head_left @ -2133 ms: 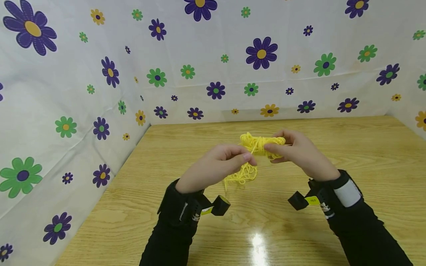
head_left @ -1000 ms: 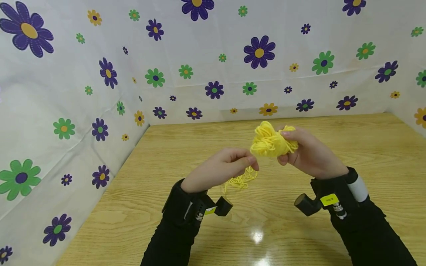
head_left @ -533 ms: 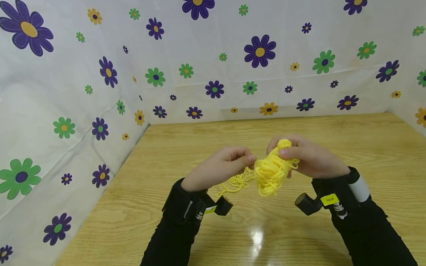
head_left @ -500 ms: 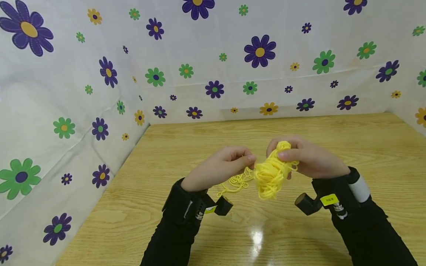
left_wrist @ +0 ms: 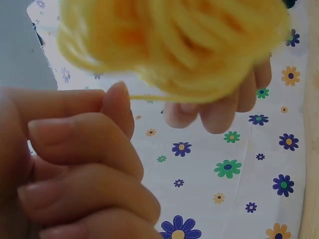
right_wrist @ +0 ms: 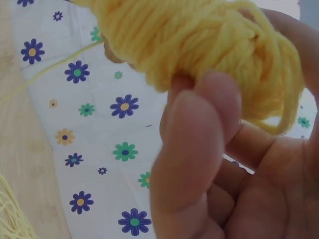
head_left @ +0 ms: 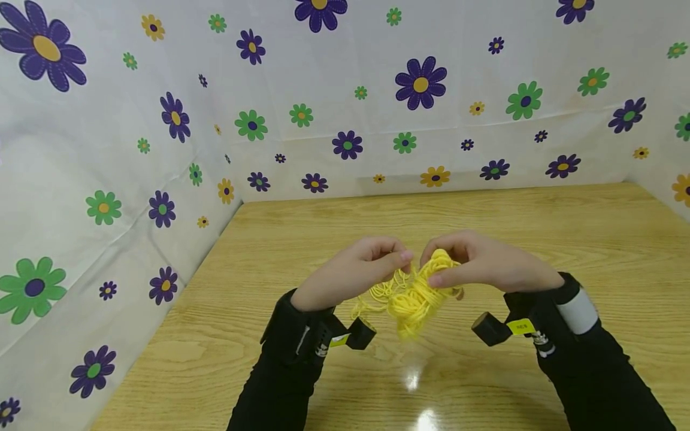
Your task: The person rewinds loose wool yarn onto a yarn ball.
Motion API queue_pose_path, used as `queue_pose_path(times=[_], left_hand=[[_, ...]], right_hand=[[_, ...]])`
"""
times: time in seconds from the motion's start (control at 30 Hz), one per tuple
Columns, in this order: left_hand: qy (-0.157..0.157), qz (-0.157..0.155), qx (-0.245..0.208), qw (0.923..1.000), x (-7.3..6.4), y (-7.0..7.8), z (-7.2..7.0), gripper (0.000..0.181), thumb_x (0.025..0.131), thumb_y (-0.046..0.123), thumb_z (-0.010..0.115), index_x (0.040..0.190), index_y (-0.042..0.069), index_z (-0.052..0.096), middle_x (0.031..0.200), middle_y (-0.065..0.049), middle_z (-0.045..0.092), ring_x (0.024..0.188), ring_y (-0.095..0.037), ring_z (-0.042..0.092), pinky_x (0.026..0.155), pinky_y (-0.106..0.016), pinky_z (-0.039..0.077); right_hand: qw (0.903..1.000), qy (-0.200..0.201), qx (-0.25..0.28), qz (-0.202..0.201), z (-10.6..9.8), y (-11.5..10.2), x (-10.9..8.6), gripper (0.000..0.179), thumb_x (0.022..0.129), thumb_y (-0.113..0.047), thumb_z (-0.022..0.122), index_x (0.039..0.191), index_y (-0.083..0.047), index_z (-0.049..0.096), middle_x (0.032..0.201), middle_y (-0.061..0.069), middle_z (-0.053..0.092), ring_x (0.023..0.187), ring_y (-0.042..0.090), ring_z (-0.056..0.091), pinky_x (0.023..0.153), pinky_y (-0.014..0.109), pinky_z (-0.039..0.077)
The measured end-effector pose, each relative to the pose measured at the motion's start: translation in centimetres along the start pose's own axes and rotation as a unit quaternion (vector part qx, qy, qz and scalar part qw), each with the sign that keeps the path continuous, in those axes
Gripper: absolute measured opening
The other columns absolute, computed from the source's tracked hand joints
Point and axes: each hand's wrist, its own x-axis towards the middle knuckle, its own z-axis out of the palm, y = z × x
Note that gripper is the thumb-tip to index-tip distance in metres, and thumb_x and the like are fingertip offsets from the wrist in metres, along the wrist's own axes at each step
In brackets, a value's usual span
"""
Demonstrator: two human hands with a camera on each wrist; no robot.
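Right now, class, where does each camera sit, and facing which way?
Head: on the head, facing forward-down at the table; left hand, right hand, dark sleeves show.
Left wrist: on that wrist, facing the yarn bundle; both hands' fingers show.
Right wrist: on that wrist, facing the bundle; right fingers and palm show.
Both wrist views share the bundle and flowered cloth.

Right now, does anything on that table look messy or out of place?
Only the loose yellow yarn: it lies on the table in untidy loops, unlike the wound bundle in the right hand. That may be normal for winding yarn. Nothing looks spilled or damaged.
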Motion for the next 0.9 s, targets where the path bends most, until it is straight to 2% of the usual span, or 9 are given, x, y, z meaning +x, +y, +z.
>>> queue_pose_path(times=[0.2, 0.5, 0.6, 0.7, 0.9], left_hand=[[0.014, 0.008, 0.015, 0.9998, -0.2, 0.1, 0.0, 0.027, 0.108, 0.017, 0.043, 0.101, 0.001, 0.063, 0.078, -0.002, 0.046, 0.07, -0.017, 0.04, 0.067, -0.027, 0.034], [0.014, 0.004, 0.004, 0.9999, -0.3, 0.1, 0.0, 0.026, 0.108, 0.017, 0.044, 0.107, 0.0, 0.064, 0.084, -0.002, 0.05, 0.072, -0.015, 0.04, 0.072, -0.027, 0.038], [0.011, 0.007, -0.004, 0.9999, -0.4, 0.2, 0.0, 0.027, 0.108, 0.016, 0.044, 0.109, -0.001, 0.065, 0.078, -0.001, 0.048, 0.067, -0.015, 0.038, 0.068, -0.026, 0.036], [0.005, 0.015, -0.015, 0.9998, -0.4, 0.1, 0.0, 0.028, 0.108, 0.014, 0.043, 0.111, -0.003, 0.065, 0.068, -0.001, 0.037, 0.059, -0.015, 0.03, 0.06, -0.026, 0.029], [-0.002, 0.017, -0.007, 0.9998, -0.3, 0.2, 0.2, 0.029, 0.108, 0.013, 0.043, 0.113, -0.004, 0.066, 0.065, 0.0, 0.038, 0.057, -0.015, 0.031, 0.058, -0.025, 0.03]], right_hand=[[0.9973, 0.047, -0.029, 0.048, 0.1, -0.1, 0.4, 0.036, 0.096, -0.027, 0.066, 0.116, 0.002, 0.059, 0.088, 0.007, 0.061, 0.078, 0.022, 0.059, 0.066, 0.035, 0.056], [0.9895, 0.122, -0.047, 0.063, 0.6, -0.2, 0.7, 0.027, 0.098, -0.023, 0.062, 0.108, 0.002, 0.058, 0.092, 0.009, 0.055, 0.085, 0.024, 0.058, 0.073, 0.039, 0.058], [0.986, 0.146, -0.049, 0.064, 0.7, -0.2, 0.8, 0.027, 0.099, -0.023, 0.062, 0.109, 0.002, 0.056, 0.094, 0.01, 0.057, 0.086, 0.023, 0.059, 0.074, 0.038, 0.058], [0.9816, 0.175, -0.041, 0.063, 0.8, -0.1, 0.9, 0.029, 0.1, -0.022, 0.062, 0.111, 0.003, 0.055, 0.098, 0.013, 0.06, 0.087, 0.023, 0.062, 0.076, 0.037, 0.059], [0.9704, 0.234, -0.007, 0.059, 0.8, -0.1, 1.1, 0.034, 0.101, -0.023, 0.06, 0.118, 0.006, 0.052, 0.111, 0.019, 0.061, 0.092, 0.021, 0.065, 0.082, 0.036, 0.059]])
